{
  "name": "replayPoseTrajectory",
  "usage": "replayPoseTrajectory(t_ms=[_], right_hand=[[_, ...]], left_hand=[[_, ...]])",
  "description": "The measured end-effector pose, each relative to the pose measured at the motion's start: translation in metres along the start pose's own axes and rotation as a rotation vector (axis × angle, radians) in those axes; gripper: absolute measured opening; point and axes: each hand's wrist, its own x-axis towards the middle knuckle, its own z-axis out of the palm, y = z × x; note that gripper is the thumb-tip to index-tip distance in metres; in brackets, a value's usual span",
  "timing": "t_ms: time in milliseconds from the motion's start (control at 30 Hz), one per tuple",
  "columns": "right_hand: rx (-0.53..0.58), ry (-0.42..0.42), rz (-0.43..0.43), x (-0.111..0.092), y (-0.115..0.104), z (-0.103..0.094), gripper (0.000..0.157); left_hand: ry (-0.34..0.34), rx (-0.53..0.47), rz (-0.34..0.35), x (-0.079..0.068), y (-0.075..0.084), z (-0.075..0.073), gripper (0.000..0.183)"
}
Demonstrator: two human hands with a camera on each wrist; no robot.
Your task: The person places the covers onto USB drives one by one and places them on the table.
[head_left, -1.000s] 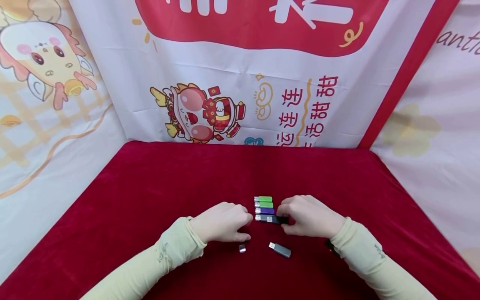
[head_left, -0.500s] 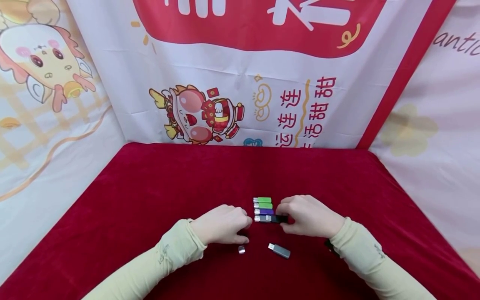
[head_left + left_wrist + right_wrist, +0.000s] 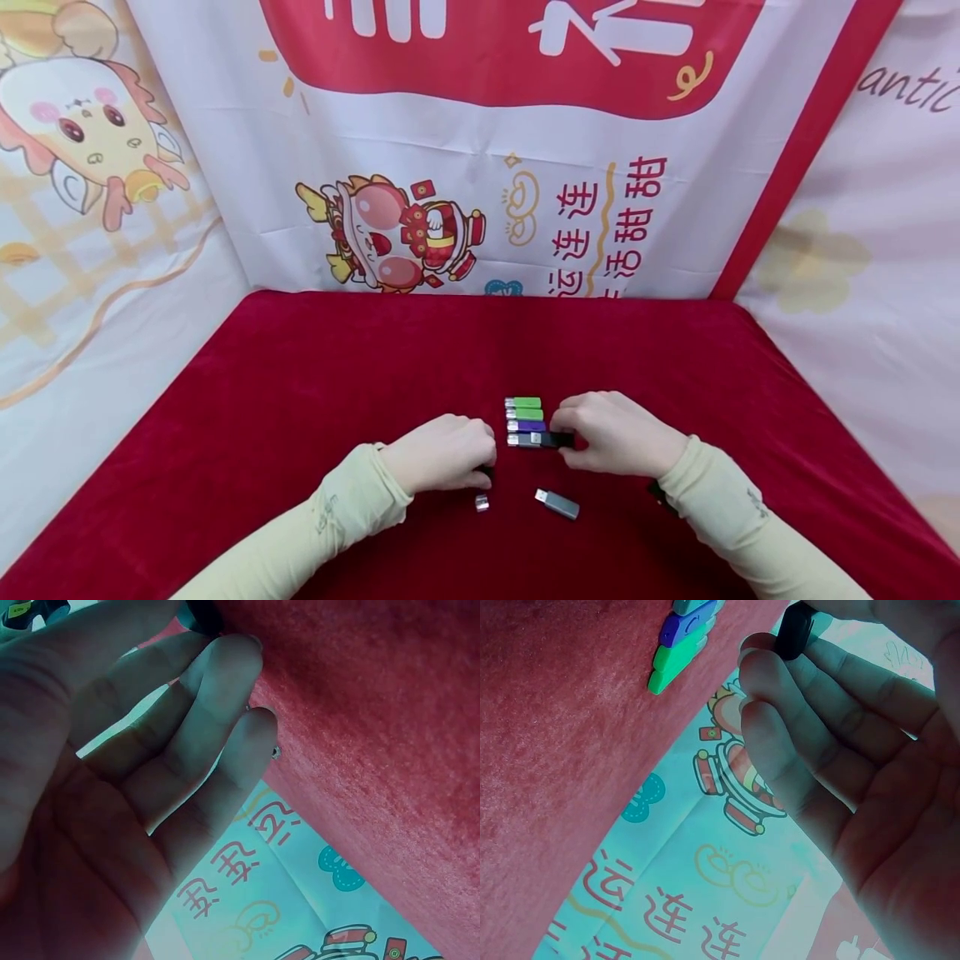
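Note:
My right hand (image 3: pixel 617 433) pinches a black USB flash drive (image 3: pixel 555 439) between thumb and fingers. Its silver plug lies over or against a grey USB flash drive (image 3: pixel 522 440), the nearest in a row. Behind that drive lie a purple one (image 3: pixel 527 426) and two green ones (image 3: pixel 527 408). In the right wrist view the black drive (image 3: pixel 795 631) shows at the fingertips. On the row's left side, my left hand (image 3: pixel 444 454) pinches a small black object (image 3: pixel 199 615), mostly hidden, kind unclear. Just below its fingertips lies a small silver piece (image 3: pixel 482 503).
Another grey USB flash drive (image 3: pixel 557 504) lies in front of the row, its plug toward the left. A dark thing (image 3: pixel 657 492) is partly hidden by the right sleeve. Red cloth (image 3: pixel 375 358) covers the table, with printed white curtains (image 3: pixel 450 117) behind and beside it.
The left hand has drawn slightly left, away from the row, its fingers closer together. The right hand stays at the row with the black drive. The view has shifted slightly.

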Motion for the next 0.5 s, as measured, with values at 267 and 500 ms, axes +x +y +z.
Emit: replayPoseTrajectory(t_ms=[267,500], right_hand=[[-0.006,0.013,-0.003,0.0000,0.0002,-0.0001,0.014],[-0.005,0.019,-0.001,-0.0005,0.0003,0.0000,0.016]], left_hand=[[0.004,-0.003,0.001,0.0009,-0.0005,0.0026,0.023],[0.020,-0.085,-0.031,0.0019,-0.0014,0.0024,0.023]])
